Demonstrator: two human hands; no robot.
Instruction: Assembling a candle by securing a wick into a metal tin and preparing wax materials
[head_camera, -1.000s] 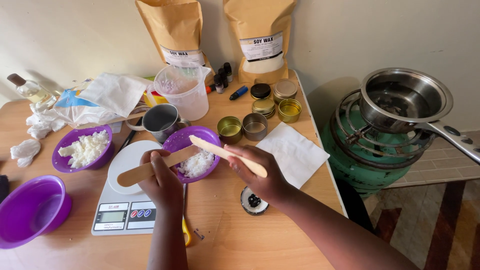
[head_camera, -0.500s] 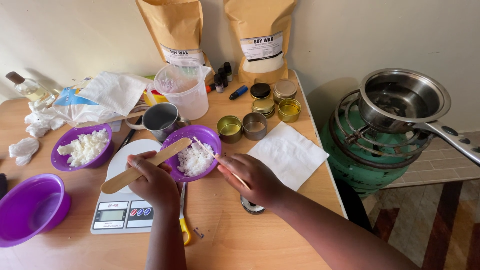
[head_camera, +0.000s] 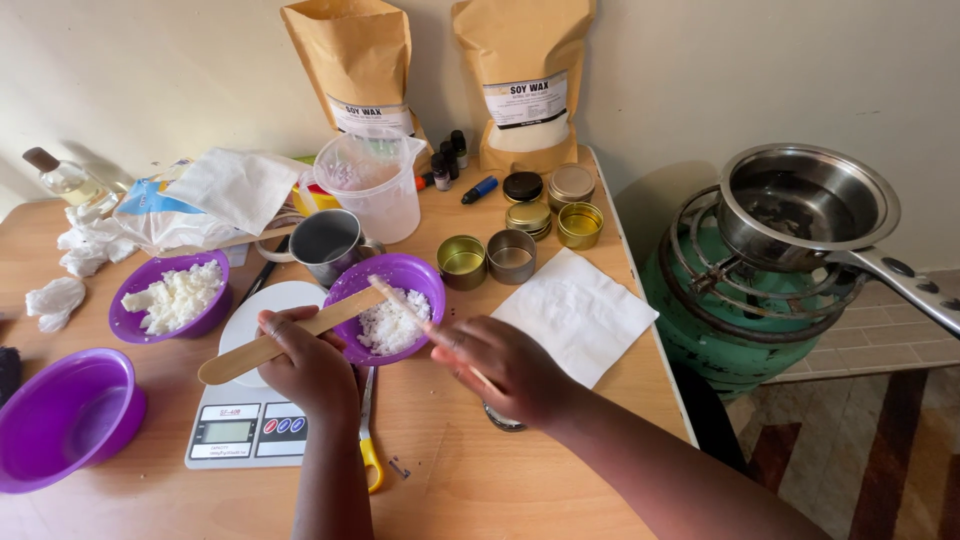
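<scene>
Wooden sticks were the things in hand, head view only: left hand (head_camera: 312, 362) closed around a flat wooden stick (head_camera: 280, 338) that lay slanted, its far end resting at the rim of a purple bowl (head_camera: 400, 275), its near-left end out over the white round plate of a kitchen scale (head_camera: 250, 430). Right hand (head_camera: 505, 368) pinched a second wooden stick (head_camera: 400, 300) between thumb and fingers, seen nearly edge-on, its tip over the white wax flakes (head_camera: 392, 322) in that same bowl. Bowl sat near the table's middle, just right of the scale, tilted toward the camera. Left of it, another purple bowl with wax chunks (head_camera: 172, 296); near-left, an empty purple bowl (head_camera: 62, 418). Far of the bowl, a metal cup (head_camera: 325, 243) and a clear plastic jug (head_camera: 372, 185). Right of that, small round tins (head_camera: 512, 255), some open, some lidded. White napkin (head_camera: 575, 313) lay right of the hands. Two brown paper pouches (head_camera: 525, 80) stood against the wall. Off the table to the right, a steel pan (head_camera: 810, 205) on a green gas burner (head_camera: 720, 320). Yellow-handled tool (head_camera: 370, 455) lay near the scale, partly hidden by the left arm.
</scene>
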